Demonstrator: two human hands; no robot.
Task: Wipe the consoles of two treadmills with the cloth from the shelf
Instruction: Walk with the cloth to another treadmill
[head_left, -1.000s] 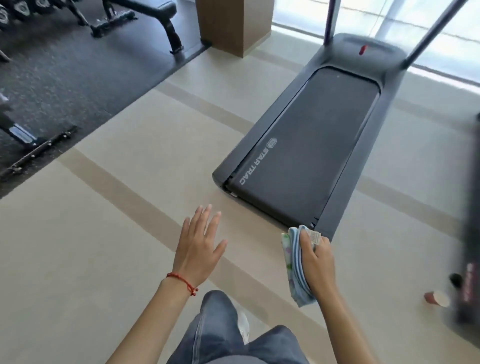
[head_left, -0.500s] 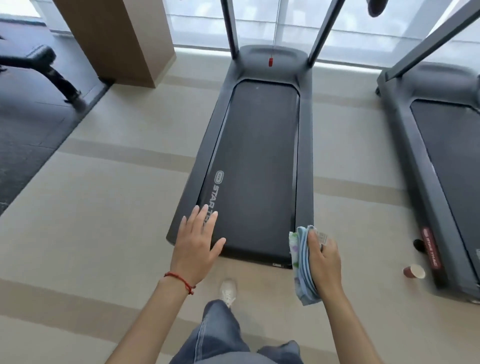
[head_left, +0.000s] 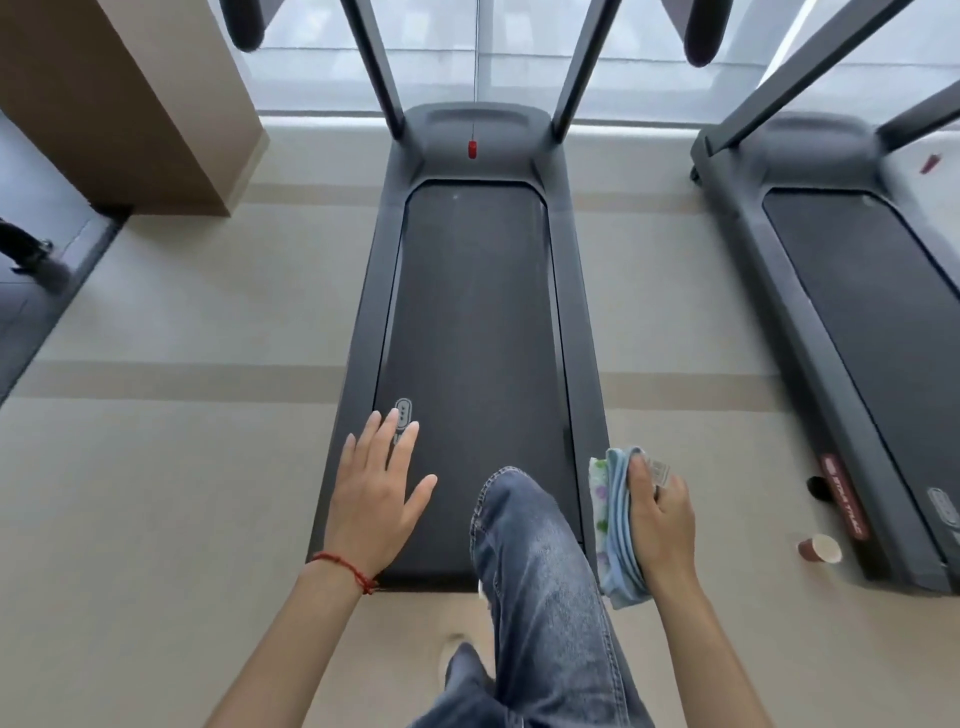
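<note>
My one head view looks steeply down and forward along the treadmill (head_left: 475, 338) from its rear edge.

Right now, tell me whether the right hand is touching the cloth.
Touching. The head view shows the right hand wrapped around the folded blue cloth, thumb pressed across its top and fingers closed behind it.

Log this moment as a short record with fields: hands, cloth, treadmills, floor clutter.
left hand: left hand open, fingers spread, empty, above the near treadmill's rear end
right hand: right hand gripping the folded cloth
near treadmill: near treadmill straight ahead, one leg raised over its belt
second treadmill: second treadmill to the right
console: not in view
floor clutter: paper cup on its side by the second treadmill
</note>
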